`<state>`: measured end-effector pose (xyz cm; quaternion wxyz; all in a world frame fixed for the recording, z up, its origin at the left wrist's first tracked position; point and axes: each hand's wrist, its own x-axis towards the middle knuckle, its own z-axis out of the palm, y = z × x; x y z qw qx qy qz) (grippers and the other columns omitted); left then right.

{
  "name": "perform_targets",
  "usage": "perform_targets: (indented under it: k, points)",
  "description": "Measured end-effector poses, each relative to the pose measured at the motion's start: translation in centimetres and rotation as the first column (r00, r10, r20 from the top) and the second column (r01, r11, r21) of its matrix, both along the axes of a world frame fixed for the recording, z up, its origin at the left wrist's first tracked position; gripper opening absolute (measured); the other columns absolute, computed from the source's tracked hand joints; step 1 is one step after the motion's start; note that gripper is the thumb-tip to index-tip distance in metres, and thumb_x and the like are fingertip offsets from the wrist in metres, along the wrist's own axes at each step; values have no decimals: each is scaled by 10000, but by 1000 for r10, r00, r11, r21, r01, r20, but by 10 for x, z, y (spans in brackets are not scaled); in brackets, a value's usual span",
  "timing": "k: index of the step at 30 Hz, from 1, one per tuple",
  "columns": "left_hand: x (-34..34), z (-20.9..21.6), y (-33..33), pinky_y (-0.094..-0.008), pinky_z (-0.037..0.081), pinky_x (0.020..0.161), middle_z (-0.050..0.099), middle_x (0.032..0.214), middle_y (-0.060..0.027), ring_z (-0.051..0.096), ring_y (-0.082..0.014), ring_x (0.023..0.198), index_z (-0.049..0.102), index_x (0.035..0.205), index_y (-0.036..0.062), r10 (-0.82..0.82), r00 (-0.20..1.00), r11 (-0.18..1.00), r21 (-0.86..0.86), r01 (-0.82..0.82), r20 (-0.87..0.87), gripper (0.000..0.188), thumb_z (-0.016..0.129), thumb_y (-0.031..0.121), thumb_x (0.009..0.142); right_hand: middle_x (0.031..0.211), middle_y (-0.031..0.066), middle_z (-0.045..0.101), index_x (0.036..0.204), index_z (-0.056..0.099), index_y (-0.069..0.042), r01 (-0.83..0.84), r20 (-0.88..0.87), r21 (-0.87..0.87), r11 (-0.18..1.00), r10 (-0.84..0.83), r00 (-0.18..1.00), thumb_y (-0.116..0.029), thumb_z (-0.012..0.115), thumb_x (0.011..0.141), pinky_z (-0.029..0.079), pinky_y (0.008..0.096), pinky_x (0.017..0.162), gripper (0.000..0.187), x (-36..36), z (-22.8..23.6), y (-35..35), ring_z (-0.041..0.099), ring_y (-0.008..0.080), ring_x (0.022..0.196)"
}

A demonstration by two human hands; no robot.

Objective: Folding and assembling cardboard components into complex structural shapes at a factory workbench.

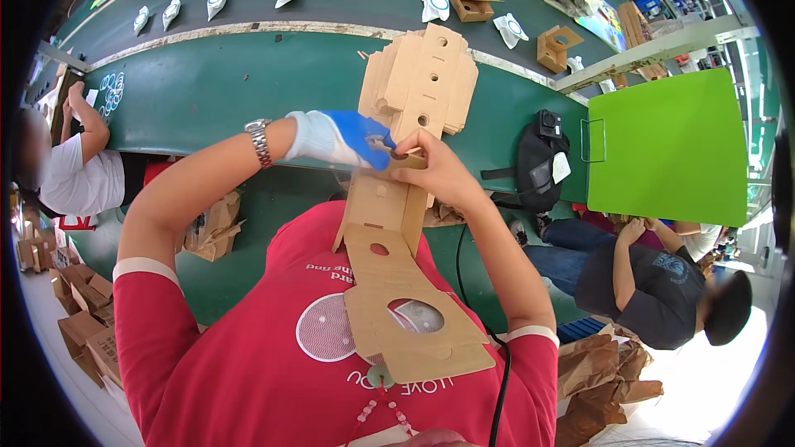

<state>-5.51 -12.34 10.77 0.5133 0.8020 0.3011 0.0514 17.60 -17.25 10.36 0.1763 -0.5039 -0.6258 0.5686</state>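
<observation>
A partly folded brown cardboard box stretches from the table edge down over my chest. Its lower flap has a large oval cutout, and a smaller round hole sits higher up. My left hand, in a blue and white glove, closes on the far end of the box; it is somewhat blurred. Bare, my right hand pinches the same end between thumb and fingers, close beside the left. Just beyond both hands lies a stack of flat cardboard box blanks with round holes and slots.
Behind the green table, a conveyor belt carries white packets and small open boxes. A black bag and a bright green board are at right. People sit on both sides. A black cable hangs by my right arm.
</observation>
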Motion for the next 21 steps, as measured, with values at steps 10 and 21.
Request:
perform_targets:
  k: [10, 21]
  points:
    - [44, 10, -7, -435, 549, 670, 695, 873, -199, 689, -367, 797, 674, 1048, 25, 11, 876, 775, 558, 298, -482, 326, 612, 243, 814, 960, 255, 634, 1021, 473, 16, -49, 235, 332, 942, -33, 971, -32, 643, 767, 517, 475, 787, 310, -20, 14, 4, 640, 448, 914]
    - [-9, -31, 13, -380, 334, 1138, 404, 1511, -83, 420, -192, 1354, 274, 1536, 116, 457, 632, 876, -439, -199, 626, 763, 688, 261, 912, 756, 116, 663, 820, 631, 91, 547, -52, -59, 835, -550, 833, -168, 602, 836, 516, 348, 515, 261, 49, -29, 27, 651, 212, 616]
